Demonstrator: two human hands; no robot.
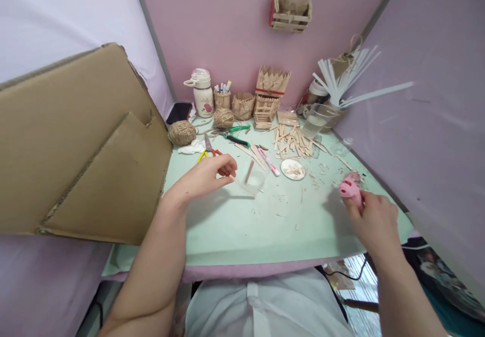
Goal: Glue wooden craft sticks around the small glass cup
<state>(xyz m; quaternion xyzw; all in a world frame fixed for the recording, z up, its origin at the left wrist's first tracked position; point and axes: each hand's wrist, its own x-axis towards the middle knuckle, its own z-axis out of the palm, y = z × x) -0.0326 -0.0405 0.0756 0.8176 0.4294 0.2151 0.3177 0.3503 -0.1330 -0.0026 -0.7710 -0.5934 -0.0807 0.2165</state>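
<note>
My left hand (206,176) hovers over the pale green table (242,226), its fingers pinched on the end of a thin wooden stick (243,185) that points right and toward me. My right hand (373,221) is closed around a pink glue gun (350,188), whose nozzle points up and left above the table's right side. A second loose stick (249,171) lies just beyond the held one. A heap of wooden sticks (291,142) lies farther back, with a small white dish (293,169) in front of it.
A large cardboard sheet (76,145) leans at the left. At the back stand twine balls (182,132), a white bottle (202,92), a pen cup (222,97), stick-built baskets (271,94) and a plastic cup (316,117). Scissors (208,147), green pliers (235,134) and a pink pen (269,162) lie mid-table.
</note>
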